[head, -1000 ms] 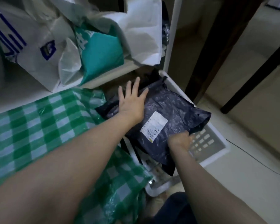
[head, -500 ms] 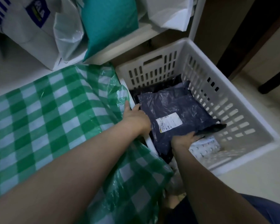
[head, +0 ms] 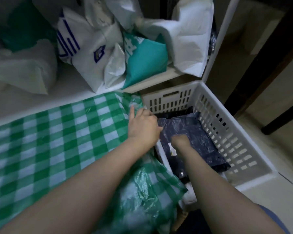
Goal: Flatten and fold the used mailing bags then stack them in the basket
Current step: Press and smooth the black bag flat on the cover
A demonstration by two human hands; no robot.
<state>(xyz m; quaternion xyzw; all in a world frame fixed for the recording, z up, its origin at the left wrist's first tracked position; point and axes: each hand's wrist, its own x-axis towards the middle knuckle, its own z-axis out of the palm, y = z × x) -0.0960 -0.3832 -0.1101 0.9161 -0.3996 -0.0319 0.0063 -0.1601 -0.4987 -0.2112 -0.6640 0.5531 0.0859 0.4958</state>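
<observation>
Bag (head: 202,138) in basket (head: 230,142), R hand (head: 180,141) on it, L hand (head: 142,128) beside; grips can't tell.

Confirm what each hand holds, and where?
Cannot be told. Left hand curls at the left edge of the dark mailing bag in the basket; right hand rests on its middle, fingers hidden.

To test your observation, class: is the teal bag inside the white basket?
No, the teal bag stands on the shelf behind the white basket.

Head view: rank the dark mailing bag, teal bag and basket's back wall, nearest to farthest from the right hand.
1. dark mailing bag: directly under the right hand.
2. basket's back wall: just beyond.
3. teal bag: farther back, above it.
</observation>
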